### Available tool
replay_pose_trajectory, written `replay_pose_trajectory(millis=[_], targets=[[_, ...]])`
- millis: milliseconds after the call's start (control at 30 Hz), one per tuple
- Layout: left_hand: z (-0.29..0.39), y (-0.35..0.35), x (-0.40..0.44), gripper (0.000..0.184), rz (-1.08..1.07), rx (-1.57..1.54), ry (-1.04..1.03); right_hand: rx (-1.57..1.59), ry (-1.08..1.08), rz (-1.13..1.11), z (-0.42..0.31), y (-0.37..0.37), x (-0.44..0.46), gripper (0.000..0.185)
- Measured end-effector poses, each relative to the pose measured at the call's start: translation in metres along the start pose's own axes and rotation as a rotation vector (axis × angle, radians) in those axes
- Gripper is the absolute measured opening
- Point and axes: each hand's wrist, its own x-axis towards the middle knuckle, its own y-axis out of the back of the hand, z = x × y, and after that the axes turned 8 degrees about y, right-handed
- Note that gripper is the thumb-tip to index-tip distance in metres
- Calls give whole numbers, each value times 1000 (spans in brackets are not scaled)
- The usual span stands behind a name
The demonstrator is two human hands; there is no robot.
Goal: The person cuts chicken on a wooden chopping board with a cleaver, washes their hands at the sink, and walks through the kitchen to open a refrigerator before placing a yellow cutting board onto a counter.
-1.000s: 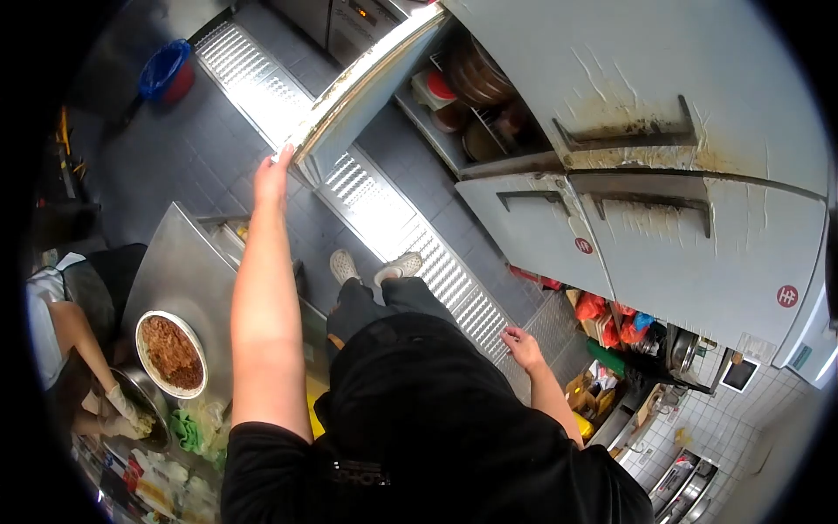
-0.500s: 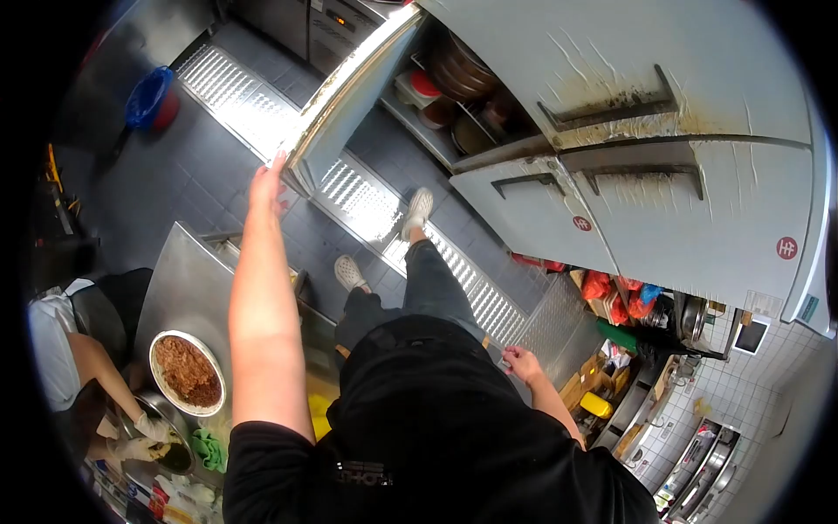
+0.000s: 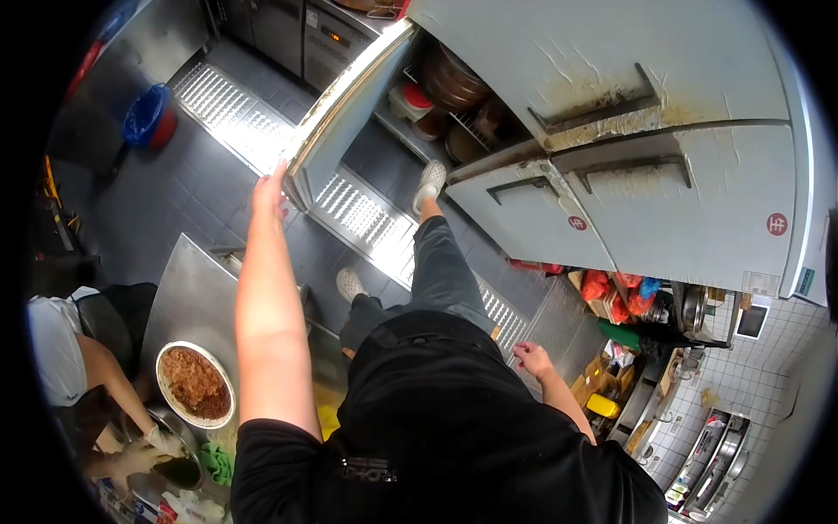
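Note:
My left hand (image 3: 269, 194) is at the free edge of a swung-out refrigerator door (image 3: 336, 113), its fingers on the worn rim. Inside the compartment are stacked brown round containers (image 3: 449, 79) and a tub with a red lid (image 3: 412, 99). My right hand (image 3: 532, 358) hangs low beside my body with curled fingers, and no object shows in it. The closed refrigerator doors (image 3: 646, 205) stand ahead and to the right, with dark handles and stained surfaces.
A metal floor grating (image 3: 367, 210) runs under my feet. To the left, a steel table (image 3: 188, 288) bears a white bowl of brown minced food (image 3: 194, 384). A gloved co-worker (image 3: 96, 367) works over a metal bowl there. A blue-lined bin (image 3: 148, 113) stands farther off; shelves (image 3: 646, 393) are at right.
My forward foot has moved nearer the open compartment, and the view has shifted slightly. My left hand remains at the door edge; my right hand still hangs low.

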Motion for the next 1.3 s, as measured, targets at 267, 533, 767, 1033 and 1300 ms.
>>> replay_pose_trajectory(millis=[267,533,767,1033,1300], targets=[[3,4,5,105,-8,-7,-5,-51,61,14,20,-1,22,41],[6,6,9,113,-36,40,30,-67,44,-17,6,-6,24,49],[3,1,2,104,19,11,3,-70,65,-37,16,-10,31,51],[4,1,4,102,32,-5,-10,-71,55,-14,15,-3,24,49],[0,0,1,93,18,-1,-34,-39,51,27,15,-7,14,45]])
